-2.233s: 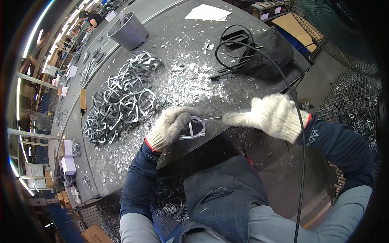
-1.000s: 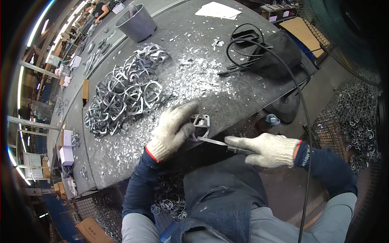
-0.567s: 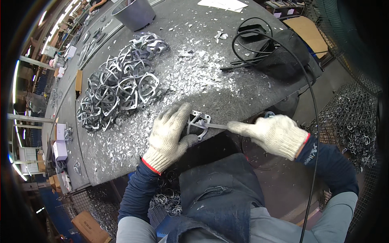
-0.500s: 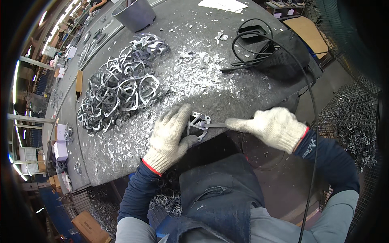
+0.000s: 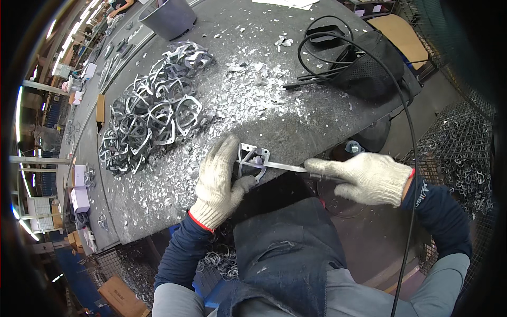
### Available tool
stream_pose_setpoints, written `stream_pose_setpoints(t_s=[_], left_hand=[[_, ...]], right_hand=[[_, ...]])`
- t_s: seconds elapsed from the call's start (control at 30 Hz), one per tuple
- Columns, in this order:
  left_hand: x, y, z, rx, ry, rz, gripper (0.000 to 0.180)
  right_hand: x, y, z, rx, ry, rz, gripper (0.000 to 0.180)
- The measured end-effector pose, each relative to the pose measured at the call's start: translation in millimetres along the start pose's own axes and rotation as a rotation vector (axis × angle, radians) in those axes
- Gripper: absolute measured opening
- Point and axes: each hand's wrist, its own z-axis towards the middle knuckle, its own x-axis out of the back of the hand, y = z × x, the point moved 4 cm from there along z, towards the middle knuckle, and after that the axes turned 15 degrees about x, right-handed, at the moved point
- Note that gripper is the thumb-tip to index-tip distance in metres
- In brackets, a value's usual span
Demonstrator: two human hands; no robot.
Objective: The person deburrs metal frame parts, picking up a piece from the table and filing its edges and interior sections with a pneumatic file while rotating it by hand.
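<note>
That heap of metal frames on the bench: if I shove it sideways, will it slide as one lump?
Probably mostly as a lump: the metal frames lie interlocked, loops through loops. They look rigid and thin, so likely light singly but draggy together. The shavings strewn over the bench would probably get ploughed along with them.

white knit gloves (image 5: 219, 182), red-trimmed cuffs, navy sleeves (image 5: 179, 253)

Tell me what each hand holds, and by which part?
Left hand grips the metal frame part by its left side; right hand holds the thin file by its handle end.
</note>
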Motion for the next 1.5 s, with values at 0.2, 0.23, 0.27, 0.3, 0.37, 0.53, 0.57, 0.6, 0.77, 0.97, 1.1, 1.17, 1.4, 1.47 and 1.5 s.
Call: stream_pose_setpoints(t_s=[0.2, 0.23, 0.27, 0.3, 0.37, 0.53, 0.57, 0.6, 0.77, 0.97, 1.1, 1.17, 1.4, 1.47, 1.5], left_hand=[[-2, 11, -8, -0.006, 0.048, -0.135, 0.077], [-3, 12, -10, -0.003, 0.086, -0.153, 0.073], [-9, 9, -10, -0.051, 0.136, -0.182, 0.068], [-9, 9, -11, -0.051, 0.132, -0.181, 0.068], [-8, 13, -11, -0.126, 0.179, -0.158, 0.065], [-10, 21, -15, -0.255, 0.213, -0.015, 0.066], [-11, 23, -16, -0.287, 0.209, -0.013, 0.066], [-11, 25, -16, -0.324, 0.216, 0.021, 0.070], [-12, 25, -17, -0.284, 0.209, 0.074, 0.077], [-16, 22, -18, -0.253, 0.267, 0.053, 0.074], [-19, 23, -16, -0.216, 0.272, 0.064, 0.069], [-17, 22, -16, -0.189, 0.247, 0.034, 0.065], [-3, 24, -2, -0.169, 0.167, -0.145, 0.051], [12, 19, 4, 0.047, -0.064, -0.306, 0.037], [18, 14, 8, 0.193, -0.202, -0.454, 0.035]], right_hand=[[-11, -3, 1, 0.025, -0.036, 0.427, 0.086], [-14, -2, 0, 0.049, -0.028, 0.437, 0.087], [-16, -2, 0, 0.073, -0.019, 0.447, 0.088], [-16, -5, 0, 0.073, -0.018, 0.451, 0.088], [-16, -14, 2, -0.026, -0.106, 0.699, 0.090], [-29, -38, -6, -0.271, -0.211, 1.258, 0.094], [-31, -41, -7, -0.271, -0.208, 1.261, 0.094], [-34, -45, -8, -0.274, -0.206, 1.337, 0.094], [-40, -52, -11, -0.235, -0.146, 1.374, 0.093], [-44, -46, -21, -0.270, -0.152, 1.218, 0.094], [-45, -48, -24, -0.316, -0.125, 1.210, 0.093], [-44, -59, -22, -0.293, -0.115, 1.293, 0.093], [-77, -28, -22, -0.039, 0.076, 0.671, 0.092], [-55, -37, -27, 0.040, 0.122, 0.497, 0.089], [-51, -39, -30, 0.048, 0.120, 0.495, 0.089]])
